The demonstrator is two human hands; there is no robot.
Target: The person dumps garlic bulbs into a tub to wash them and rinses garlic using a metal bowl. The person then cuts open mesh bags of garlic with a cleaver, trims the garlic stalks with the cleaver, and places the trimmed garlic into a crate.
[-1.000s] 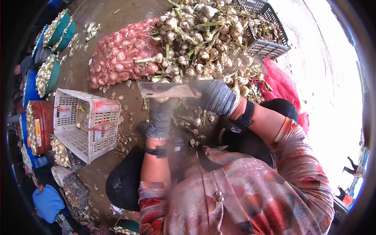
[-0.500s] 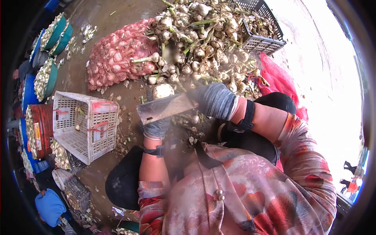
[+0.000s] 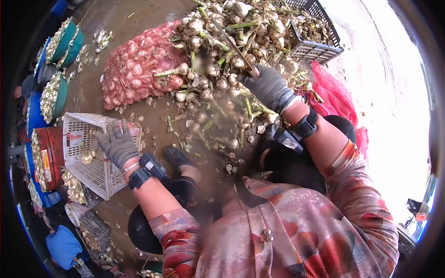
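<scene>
My left hand (image 3: 117, 144), in a grey glove, reaches over the near side of a white plastic crate (image 3: 97, 181). Its fingers are spread and hold nothing. Inside the crate, a little beyond the fingertips, lies a garlic bulb (image 3: 87, 158). My right hand (image 3: 269, 88), gloved too, is closed around the handle of a broad-bladed knife (image 3: 234, 48). The blade is seen nearly edge-on and points up and left over a heap of garlic (image 3: 218, 83) with stalks still on many bulbs.
A red mesh sack (image 3: 139, 69) full of garlic lies left of the heap. Behind it on the right stands a black crate (image 3: 320, 48) with dry trimmings. Several tubs of garlic, including a teal one (image 3: 60, 97), line the left. A person in blue (image 3: 64, 246) is at lower left.
My left hand has moved from the middle, where it held a garlic bulb, left to the crate and opened. My right hand has swung the knife up and right over the heap.
</scene>
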